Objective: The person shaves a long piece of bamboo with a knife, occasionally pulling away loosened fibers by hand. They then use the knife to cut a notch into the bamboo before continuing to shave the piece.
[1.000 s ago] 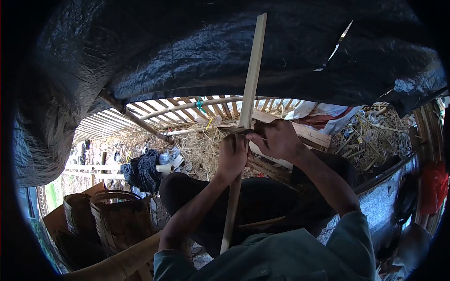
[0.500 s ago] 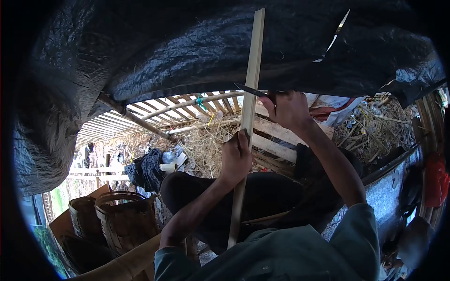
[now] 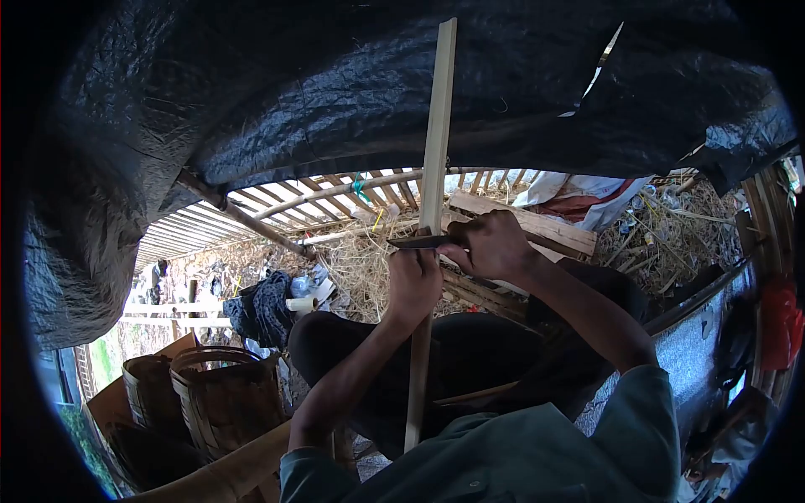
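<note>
A long pale strip of bamboo [image 3: 436, 134] stands nearly upright in front of me, its lower end reaching down between my legs. My left hand [image 3: 414, 285] is wrapped around the strip near its middle. A knife [image 3: 418, 242] with a dark blade lies across the strip just above my left fingers, its tip pointing left. My right hand [image 3: 495, 245] is closed around the knife's handle, which its fingers mostly hide. The two hands are close together.
Black plastic sheeting [image 3: 335, 109] hangs across the top. Woven bamboo baskets [image 3: 226, 398] stand at lower left beside a thick bamboo pole [image 3: 226, 469]. Wooden planks [image 3: 537, 226], dry straw [image 3: 369, 260] and a white sack [image 3: 587, 197] lie beyond my legs. A red bag [image 3: 780, 323] hangs at right.
My right hand has brought the knife down along the strip, from well above my left hand to right beside it. The strip's top has shifted slightly left.
</note>
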Demonstrator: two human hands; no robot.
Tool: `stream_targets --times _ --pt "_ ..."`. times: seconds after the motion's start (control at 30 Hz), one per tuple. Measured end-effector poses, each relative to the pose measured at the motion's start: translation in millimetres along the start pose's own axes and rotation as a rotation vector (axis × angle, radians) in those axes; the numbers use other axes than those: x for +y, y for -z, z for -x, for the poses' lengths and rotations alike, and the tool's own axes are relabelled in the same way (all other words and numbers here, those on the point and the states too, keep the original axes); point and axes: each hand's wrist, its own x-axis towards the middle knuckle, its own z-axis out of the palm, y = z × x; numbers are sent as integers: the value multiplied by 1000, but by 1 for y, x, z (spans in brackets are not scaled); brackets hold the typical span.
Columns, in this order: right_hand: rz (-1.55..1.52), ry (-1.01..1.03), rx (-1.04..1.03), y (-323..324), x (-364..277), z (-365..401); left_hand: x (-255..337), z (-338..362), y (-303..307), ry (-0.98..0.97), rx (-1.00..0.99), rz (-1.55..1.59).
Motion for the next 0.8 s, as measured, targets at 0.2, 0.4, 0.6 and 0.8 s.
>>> stream_targets --times 0.2,0.4,0.6,0.8 --pt "171 -82 61 -2 8 -10 16 -1 3 -26 -62 -162" --pt "291 -382 380 49 84 -50 22 12 -11 -53 -85 -80" --pt "130 -321 327 35 72 -42 12 2 -4 78 -106 -11" --pt "18 -19 113 26 25 -17 20 0 0 106 -79 49"
